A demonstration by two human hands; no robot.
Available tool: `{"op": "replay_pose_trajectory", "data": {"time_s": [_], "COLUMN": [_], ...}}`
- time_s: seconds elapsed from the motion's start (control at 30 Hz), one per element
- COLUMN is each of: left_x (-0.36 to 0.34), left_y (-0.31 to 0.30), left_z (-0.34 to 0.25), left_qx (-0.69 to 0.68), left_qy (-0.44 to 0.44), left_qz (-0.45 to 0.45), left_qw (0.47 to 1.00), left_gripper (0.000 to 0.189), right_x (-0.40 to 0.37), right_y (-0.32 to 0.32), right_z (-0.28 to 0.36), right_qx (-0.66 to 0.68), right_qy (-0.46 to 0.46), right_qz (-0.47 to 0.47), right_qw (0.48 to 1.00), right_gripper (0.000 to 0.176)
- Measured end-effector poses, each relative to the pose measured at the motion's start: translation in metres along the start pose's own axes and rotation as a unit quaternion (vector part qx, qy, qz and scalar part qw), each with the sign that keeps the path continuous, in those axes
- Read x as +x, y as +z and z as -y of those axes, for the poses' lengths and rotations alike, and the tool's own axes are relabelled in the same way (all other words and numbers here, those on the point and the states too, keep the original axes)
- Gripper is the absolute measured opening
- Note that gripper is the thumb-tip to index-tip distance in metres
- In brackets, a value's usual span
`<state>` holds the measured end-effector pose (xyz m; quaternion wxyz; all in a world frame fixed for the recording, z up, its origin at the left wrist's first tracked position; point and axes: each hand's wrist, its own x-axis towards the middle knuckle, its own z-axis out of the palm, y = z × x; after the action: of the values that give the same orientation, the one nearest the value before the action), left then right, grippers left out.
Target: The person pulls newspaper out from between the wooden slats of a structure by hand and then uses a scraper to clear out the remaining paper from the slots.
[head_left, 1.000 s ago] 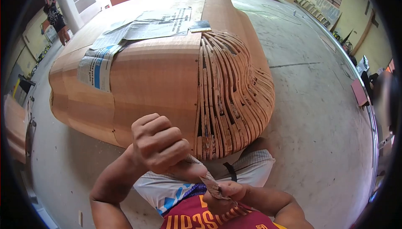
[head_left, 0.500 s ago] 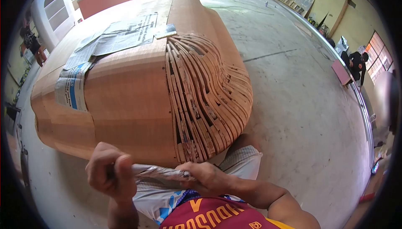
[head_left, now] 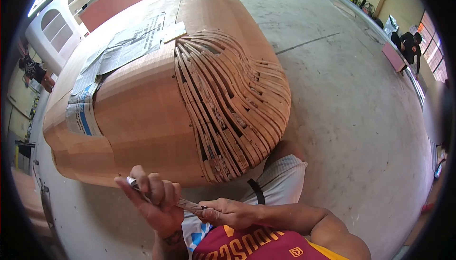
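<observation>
My left hand (head_left: 154,200) has its fingers curled round one part of a thin twisted roll of newspaper (head_left: 190,206), its thumb stretched out to the left. A pale tip of the roll sticks out beyond those fingers. Closed on the roll's other end is my right hand (head_left: 228,212), in front of my shirt. Just beyond both hands stands a large rounded wooden form (head_left: 142,112). Its near right corner is made of curved wooden strips (head_left: 228,103) with open gaps, and crumpled paper seems to fill some of them.
Newspaper sheets (head_left: 128,46) and a small flat pale piece (head_left: 174,32) lie on top of the form. One person (head_left: 411,48) bends by a pink panel (head_left: 393,58) at right; another person (head_left: 35,72) stands at left. White arched shelving (head_left: 57,29) is behind.
My left hand has turned and moved right, nearer my right hand, its fingers now raised round the roll. Less of the roll shows between the hands. The view has shifted slightly.
</observation>
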<state>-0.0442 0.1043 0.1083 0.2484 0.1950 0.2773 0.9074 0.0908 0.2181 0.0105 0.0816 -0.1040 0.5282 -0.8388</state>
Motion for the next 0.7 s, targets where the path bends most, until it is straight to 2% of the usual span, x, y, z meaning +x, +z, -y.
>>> {"op": "replay_pose_trajectory", "data": {"time_s": [0.07,0.13,0.23,0.27,0.3,0.33,0.37,0.4,0.43,0.47,0.5,0.53,0.57,0.63,0.7], "left_x": [0.003,0.004,0.005,0.008,0.011,0.015,0.022,0.032,0.042,0.051,0.062,0.076,0.090,0.124,0.155], "left_y": [-0.001,0.000,0.012,0.014,0.016,0.017,0.016,0.012,0.010,0.010,0.013,0.021,0.030,0.036,0.044], "left_z": [0.003,0.005,0.010,0.012,0.014,0.016,0.022,0.031,0.039,0.046,0.054,0.060,0.067,0.093,0.120], "left_qx": [-0.008,-0.018,-0.070,-0.037,-0.004,0.029,0.055,0.080,0.105,0.078,0.049,0.089,0.129,0.166,0.188], "left_qy": [-0.053,-0.111,-0.150,-0.143,-0.134,-0.122,-0.101,-0.079,-0.057,-0.052,-0.044,-0.024,-0.006,0.046,0.097], "left_qz": [0.049,0.122,0.168,0.149,0.128,0.107,0.109,0.109,0.108,0.065,0.021,0.022,0.022,0.010,-0.004], "left_qw": [0.997,0.986,0.972,0.978,0.983,0.986,0.987,0.988,0.987,0.994,0.998,0.995,0.991,0.985,0.977], "left_gripper": [0.052,0.054,0.056,0.055,0.054,0.054,0.053,0.052,0.051,0.049,0.048,0.046,0.045,0.045,0.047], "right_x": [-0.005,-0.015,-0.016,-0.014,-0.016,-0.018,-0.019,-0.017,-0.018,-0.016,-0.015,-0.013,-0.010,0.002,0.012], "right_y": [0.003,0.000,-0.010,-0.016,-0.019,-0.018,-0.022,-0.037,-0.052,-0.069,-0.082,-0.094,-0.104,-0.120,-0.140], "right_z": [-0.002,-0.011,-0.018,-0.014,-0.005,0.007,0.017,0.019,0.019,0.028,0.043,0.053,0.054,0.081,0.096], "right_qx": [0.128,0.247,0.395,0.434,0.306,0.168,0.024,-0.165,-0.275,-0.378,-0.435,-0.483,-0.542,-0.546,-0.586], "right_qy": [0.029,0.052,0.075,0.084,0.070,0.056,0.041,-0.042,-0.060,-0.132,-0.123,-0.098,-0.103,-0.085,-0.038], "right_qz": [0.046,0.139,0.281,0.328,0.223,0.111,-0.003,-0.065,-0.101,-0.116,-0.120,-0.133,-0.180,-0.239,-0.275], "right_qw": [0.990,0.958,0.871,0.835,0.923,0.978,0.999,0.983,0.954,0.909,0.884,0.860,0.814,0.798,0.761], "right_gripper": [0.057,0.054,0.052,0.051,0.050,0.049,0.049,0.051,0.042,0.042,0.046,0.048,0.045,0.026,0.021]}}
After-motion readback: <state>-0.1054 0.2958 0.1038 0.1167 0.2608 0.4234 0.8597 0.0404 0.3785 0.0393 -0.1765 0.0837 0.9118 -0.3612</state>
